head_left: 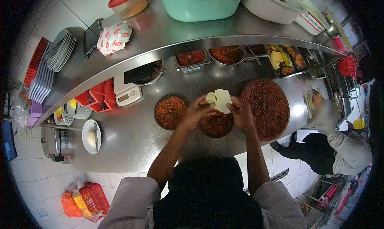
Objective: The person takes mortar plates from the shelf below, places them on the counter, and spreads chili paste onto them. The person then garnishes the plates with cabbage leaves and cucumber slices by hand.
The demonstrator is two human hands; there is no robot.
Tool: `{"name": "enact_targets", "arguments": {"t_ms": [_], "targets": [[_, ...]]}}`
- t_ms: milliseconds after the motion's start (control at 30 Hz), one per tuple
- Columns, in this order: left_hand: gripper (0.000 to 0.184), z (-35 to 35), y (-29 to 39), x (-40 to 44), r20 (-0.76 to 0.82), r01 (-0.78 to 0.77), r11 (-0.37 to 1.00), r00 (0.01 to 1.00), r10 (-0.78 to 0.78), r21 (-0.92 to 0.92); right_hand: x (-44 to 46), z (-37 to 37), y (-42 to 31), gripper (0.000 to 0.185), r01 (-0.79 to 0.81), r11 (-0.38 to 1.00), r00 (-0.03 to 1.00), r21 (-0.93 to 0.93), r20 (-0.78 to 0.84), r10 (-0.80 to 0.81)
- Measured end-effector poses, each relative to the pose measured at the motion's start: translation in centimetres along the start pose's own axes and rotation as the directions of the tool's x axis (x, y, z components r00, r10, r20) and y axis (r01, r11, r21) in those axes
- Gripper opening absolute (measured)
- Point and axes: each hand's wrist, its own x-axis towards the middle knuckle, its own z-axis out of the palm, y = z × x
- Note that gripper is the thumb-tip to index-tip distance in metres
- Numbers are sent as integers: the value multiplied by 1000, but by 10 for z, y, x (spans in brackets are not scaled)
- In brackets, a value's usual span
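A pale green cabbage leaf (219, 100) is held up between my two hands, above a bowl of dark red chili paste (217, 125). My left hand (199, 112) grips the leaf's left side. On its right edge, the thumb and fingers of my right hand (242, 114) pinch it. To the left of my left hand sits a bowl of orange-red paste with bits in it (171, 112). A much larger round container of dark red paste (265, 110) stands close by my right hand.
White plate with rice and a spoon (91, 137), digital scale (129, 95) and red bins (97, 96) are on the left. Trays of sauce (192, 58) and fried food (285, 61) line the back. Overhead, a steel shelf (160, 33) carries a green basin (202, 7). Another person (344, 149) is at right.
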Motion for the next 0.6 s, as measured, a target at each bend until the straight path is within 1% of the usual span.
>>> {"name": "enact_targets", "arguments": {"t_ms": [33, 67, 100, 167, 233, 267, 333, 367, 433, 467, 533, 567, 600], "targets": [[47, -4, 7, 2, 33, -17, 995, 999, 14, 101, 4, -3, 2, 29, -1, 1000, 997, 12, 76, 0], [49, -7, 14, 4, 68, -38, 979, 997, 25, 201, 6, -4, 3, 30, 12, 1000, 995, 10, 99, -13], [49, -10, 19, 6, 101, -34, 946, 995, 1, 322, 6, -4, 4, 31, 25, 1000, 992, 9, 123, -26], [49, -13, 26, 8, 158, -39, 835, 986, -58, 549, 12, -4, 11, 32, 78, 997, 981, -24, 179, -73], [45, -34, -1, 26, 172, -60, 836, 984, -42, 545, 23, 0, 37, 34, 161, 983, 959, -85, 247, -136], [43, -46, -18, 37, 180, -72, 836, 983, -32, 544, 25, 4, 46, 34, 171, 982, 961, -84, 233, -147], [34, -60, -43, 50, 180, -192, 842, 977, 115, 505, 27, 9, 59, 34, 189, 978, 964, -82, 204, -169], [30, -65, -53, 54, 177, -251, 838, 966, 188, 484, 28, 12, 64, 33, 166, 980, 970, -106, 196, -143], [29, -39, -23, 31, 89, -132, 813, 991, 99, 568, 26, 15, 70, 30, 119, 981, 979, -154, 181, -91], [29, -29, -11, 24, 44, -72, 793, 997, 57, 605, 24, 16, 69, 30, 93, 984, 988, -153, 140, -71], [28, -38, -29, 35, 40, -117, 805, 992, 116, 582, 17, 18, 59, 29, 37, 989, 998, -146, 58, -29], [28, -44, -40, 40, 36, -139, 809, 989, 145, 571, 15, 18, 55, 29, 34, 988, 999, -149, 43, -28], [28, -40, -38, 38, 14, -121, 729, 988, 151, 673, 14, 18, 50, 28, 31, 988, 999, -152, 28, -27]]}}
